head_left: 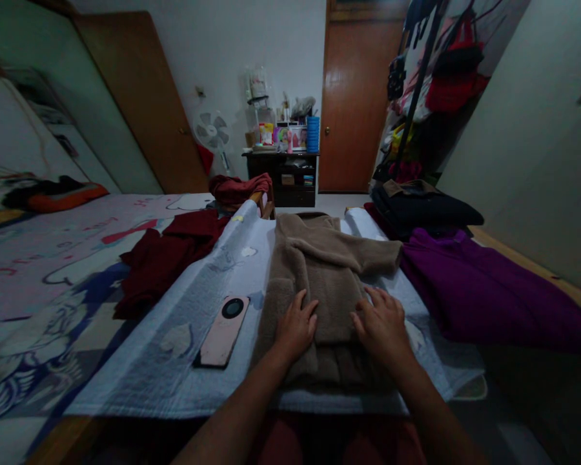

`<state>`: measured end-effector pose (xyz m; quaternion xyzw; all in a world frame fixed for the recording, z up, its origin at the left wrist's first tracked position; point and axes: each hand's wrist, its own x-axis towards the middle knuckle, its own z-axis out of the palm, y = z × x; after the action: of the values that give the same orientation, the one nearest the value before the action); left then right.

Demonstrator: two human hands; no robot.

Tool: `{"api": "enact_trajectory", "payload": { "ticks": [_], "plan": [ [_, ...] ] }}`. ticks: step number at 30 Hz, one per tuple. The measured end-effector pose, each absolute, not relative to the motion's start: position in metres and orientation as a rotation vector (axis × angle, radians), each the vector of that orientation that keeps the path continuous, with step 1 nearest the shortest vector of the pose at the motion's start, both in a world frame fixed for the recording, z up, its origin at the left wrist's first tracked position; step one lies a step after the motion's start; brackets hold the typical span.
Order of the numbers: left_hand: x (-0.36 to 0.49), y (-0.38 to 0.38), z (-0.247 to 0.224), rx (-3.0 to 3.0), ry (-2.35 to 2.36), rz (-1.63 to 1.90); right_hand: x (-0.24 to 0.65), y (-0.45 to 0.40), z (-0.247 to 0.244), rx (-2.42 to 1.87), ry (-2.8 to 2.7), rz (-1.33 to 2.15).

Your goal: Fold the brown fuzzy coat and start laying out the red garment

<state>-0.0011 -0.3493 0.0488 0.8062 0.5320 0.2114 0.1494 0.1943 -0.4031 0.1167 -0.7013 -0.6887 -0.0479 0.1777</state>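
Observation:
A brown fleece garment (326, 284) lies partly folded on a pale blue-white cloth (174, 381), one sleeve stretched out to the right. My left hand (296, 326) rests on its left part, fingers spread over the fabric. On its right edge lies my right hand (380, 323), with fingers apart and slightly bent. Neither hand shows anything gripped. Left of the garment, a pink phone (223, 332) with a round black camera ring lies on the cloth.
Purple folded clothing (494, 290) sits at the right, with a dark folded stack (423, 208) behind it. Dark red clothing (172, 258) lies at the left, beside a patterned bed sheet (77, 245). Farther back stand a fan (213, 132) and a dark cabinet (283, 190).

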Motion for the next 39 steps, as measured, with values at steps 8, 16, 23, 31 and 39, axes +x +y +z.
{"api": "enact_trajectory", "payload": {
  "ticks": [8,16,23,31,39],
  "plan": [
    [-0.005,-0.349,0.048,2.284,1.479,0.688,0.163,-0.384,0.069,-1.828,-2.198,0.155],
    [-0.010,-0.342,0.059,2.076,1.459,0.809,0.160,-0.384,0.052,-1.887,-2.262,0.174],
    [-0.003,-0.333,0.098,2.000,1.426,0.984,0.160,-0.386,0.054,-1.882,-2.283,0.171],
    [0.012,-0.349,0.062,2.157,1.502,0.754,0.159,-0.386,0.056,-1.892,-2.268,0.214],
    [-0.011,-0.358,0.056,2.116,1.410,0.675,0.166,-0.346,0.100,-1.810,-2.314,0.445]
  ]
}}
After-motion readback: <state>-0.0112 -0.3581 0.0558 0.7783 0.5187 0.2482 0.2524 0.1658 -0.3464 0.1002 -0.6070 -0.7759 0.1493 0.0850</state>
